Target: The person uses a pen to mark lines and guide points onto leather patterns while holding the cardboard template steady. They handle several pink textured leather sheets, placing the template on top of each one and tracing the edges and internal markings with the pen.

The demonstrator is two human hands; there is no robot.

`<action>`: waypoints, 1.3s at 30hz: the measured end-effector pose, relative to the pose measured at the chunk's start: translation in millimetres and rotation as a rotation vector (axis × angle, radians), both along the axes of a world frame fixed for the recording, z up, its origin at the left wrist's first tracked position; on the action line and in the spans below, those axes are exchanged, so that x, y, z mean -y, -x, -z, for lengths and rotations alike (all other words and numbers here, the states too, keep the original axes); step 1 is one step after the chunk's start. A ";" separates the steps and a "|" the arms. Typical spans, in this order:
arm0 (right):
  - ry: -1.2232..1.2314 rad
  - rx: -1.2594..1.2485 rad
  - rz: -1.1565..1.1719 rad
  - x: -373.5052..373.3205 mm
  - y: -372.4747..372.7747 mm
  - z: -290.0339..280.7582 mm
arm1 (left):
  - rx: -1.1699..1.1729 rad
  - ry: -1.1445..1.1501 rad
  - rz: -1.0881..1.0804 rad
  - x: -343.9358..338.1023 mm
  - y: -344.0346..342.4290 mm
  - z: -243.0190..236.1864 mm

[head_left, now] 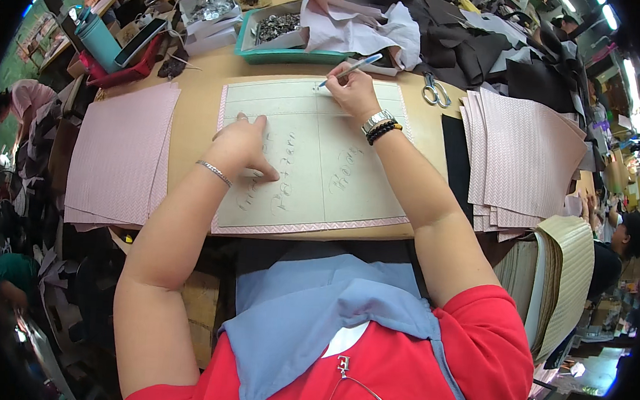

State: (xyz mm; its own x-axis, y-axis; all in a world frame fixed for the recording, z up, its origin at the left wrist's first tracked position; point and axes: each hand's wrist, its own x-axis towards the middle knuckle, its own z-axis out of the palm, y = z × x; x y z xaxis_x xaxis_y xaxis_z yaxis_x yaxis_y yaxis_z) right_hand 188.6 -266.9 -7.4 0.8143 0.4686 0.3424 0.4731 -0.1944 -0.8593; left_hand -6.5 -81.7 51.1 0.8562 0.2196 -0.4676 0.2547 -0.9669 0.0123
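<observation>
A large cream paper pattern [352,151] with handwriting and drawn lines lies over a pink chevron-textured sheet [300,231] on the table. My left hand [250,144] rests on the pattern's left half, fingers and thumb spread. My right hand [352,92] grips a blue-and-white pen [365,63] near the pattern's top edge, its tip at the paper. Scissors [436,93] lie just right of the pattern.
Pink sheet stacks [117,155] [520,161] flank the pattern. Behind are a teal tray of metal pieces [279,32], dark cut material [475,52] and a red tray [111,77] holding a tumbler [99,40]. Other people [621,240] [25,109] are at both sides.
</observation>
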 end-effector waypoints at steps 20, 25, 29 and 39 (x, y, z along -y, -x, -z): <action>0.286 0.115 0.025 -9.8 1.4 -13.2 | 0.005 -0.001 0.043 1.0 0.1 -2.8; 0.320 0.113 0.005 -11.5 1.7 -16.4 | 0.017 -0.006 0.037 -1.2 1.2 -1.8; 0.346 0.124 0.054 -12.5 -9.5 -12.1 | 0.025 -0.006 0.043 2.4 -0.4 -5.5; 0.423 0.165 0.032 -21.0 -5.6 -21.0 | 0.019 -0.029 0.037 2.0 0.6 -2.5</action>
State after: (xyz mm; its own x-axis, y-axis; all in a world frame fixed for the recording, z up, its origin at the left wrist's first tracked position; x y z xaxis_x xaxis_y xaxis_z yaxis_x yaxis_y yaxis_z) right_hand 194.2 -245.9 13.6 0.7813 0.5710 0.2522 0.5850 -0.5289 -0.6148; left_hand -7.1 -83.7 53.6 0.8726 0.2008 -0.4453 0.2188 -0.9757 -0.0112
